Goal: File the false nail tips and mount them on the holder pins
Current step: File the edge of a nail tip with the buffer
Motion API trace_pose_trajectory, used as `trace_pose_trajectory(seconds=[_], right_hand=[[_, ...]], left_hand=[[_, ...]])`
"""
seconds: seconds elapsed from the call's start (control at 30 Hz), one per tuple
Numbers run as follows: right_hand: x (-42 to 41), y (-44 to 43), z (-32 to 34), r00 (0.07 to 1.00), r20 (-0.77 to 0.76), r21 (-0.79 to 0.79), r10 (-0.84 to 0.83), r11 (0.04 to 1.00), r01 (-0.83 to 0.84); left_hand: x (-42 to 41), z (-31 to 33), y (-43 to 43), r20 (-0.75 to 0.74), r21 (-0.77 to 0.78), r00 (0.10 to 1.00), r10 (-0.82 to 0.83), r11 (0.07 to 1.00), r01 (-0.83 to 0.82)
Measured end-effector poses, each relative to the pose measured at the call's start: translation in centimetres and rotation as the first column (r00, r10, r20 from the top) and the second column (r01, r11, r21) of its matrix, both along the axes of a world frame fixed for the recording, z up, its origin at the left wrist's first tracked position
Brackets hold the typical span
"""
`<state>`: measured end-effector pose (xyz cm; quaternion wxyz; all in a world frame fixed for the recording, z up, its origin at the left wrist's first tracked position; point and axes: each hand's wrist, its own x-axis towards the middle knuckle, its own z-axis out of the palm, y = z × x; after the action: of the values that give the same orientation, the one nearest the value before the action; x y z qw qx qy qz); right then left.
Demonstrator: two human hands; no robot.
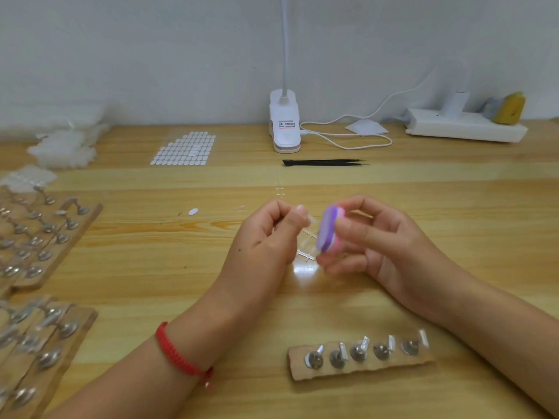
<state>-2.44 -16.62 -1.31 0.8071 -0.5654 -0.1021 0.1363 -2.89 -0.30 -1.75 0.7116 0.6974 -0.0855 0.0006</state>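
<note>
Filing looks under way: the left hand [269, 237] pinches a clear nail tip [309, 219] in its fingers, while the right hand [375, 243] grips a purple-and-pink file block [328, 231] against it, above the tabletop [181, 282]. The near holder strip [299, 373] seems to have all five pins tipped. Clear pieces under the hands are too blurred to count.

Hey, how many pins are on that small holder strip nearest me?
5 pins, in a single row from the left end to the right end of the holder strip. None seem hidden.
</note>
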Motion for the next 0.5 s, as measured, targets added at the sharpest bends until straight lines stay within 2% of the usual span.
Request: trace_pose_trajectory(seconds=[0.07,0.2,0.33,0.5], right_hand=[[-0.21,0.39,-0.01,0.999,0.045,-0.069,0.021,0.997,-0.018],[0.21,0.07,0.09,0.993,-0.026,0.041,-0.113,0.993,0.114],[-0.13,0.34,-0.01,0.999,0.044,-0.071,-0.001,0.997,0.004],[0.16,0.09,0.15,0.995,-0.021,0.032,-0.098,0.995,0.099]], left_hand=[[0.09,-0.11,0.1,0.024,0.013,1.0,-0.002,1.0,0.002],[-0.29,-0.11,-0.04,0.067,0.063,0.996,-0.065,0.996,0.06],[0.02,-0.12,0.26,0.054,0.021,0.999,-0.008,1.0,0.007],[-0.24,-0.02,0.08,0.078,0.042,0.995,-0.056,0.998,0.052]])
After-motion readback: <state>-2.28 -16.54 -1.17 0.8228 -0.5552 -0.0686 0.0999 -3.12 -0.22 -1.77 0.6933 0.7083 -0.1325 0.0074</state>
